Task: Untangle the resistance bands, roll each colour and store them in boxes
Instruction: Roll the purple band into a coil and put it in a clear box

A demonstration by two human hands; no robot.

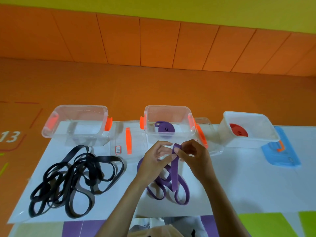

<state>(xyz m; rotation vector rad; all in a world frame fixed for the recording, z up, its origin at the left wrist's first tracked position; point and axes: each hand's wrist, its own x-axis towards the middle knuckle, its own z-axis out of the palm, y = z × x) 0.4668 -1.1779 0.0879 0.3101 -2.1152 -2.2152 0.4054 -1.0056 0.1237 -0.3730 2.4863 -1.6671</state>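
Both hands meet over the desk [248,189] centre, just at 6 o'clock of the middle box [169,108]. Left hand [153,161] and right hand [193,156] each pinch the top end of the purple band [174,168], fingers curled narrow around it, fingertips nearly touching each other. The end of the band looks folded over at the top between the thumbs. From there the strip hangs straight toward 6 o'clock and joins loose purple loops lying on the desk between our forearms. We cannot tell if those loops are one band or several.

Purple roll [165,128] sits inside the middle box, on its floor, a short tail sticking out at 10 o'clock.

Left box [75,108], clear with orange clips, stands at 9 o'clock of the middle box, well apart. Black bands [75,182] lie in a tangled heap at 6 o'clock of the left box, on the desk, touched by neither hand.

Clear lid [135,130] with an orange handle lies flat between the left and middle boxes.

Right box [248,117], white, stands at 3 o'clock of the middle box; red roll [238,130] rests inside it. Blue lid [282,158] lies at 4 o'clock of the right box, partly under it.

Orange floor [153,86] beyond the desk at 12 o'clock.
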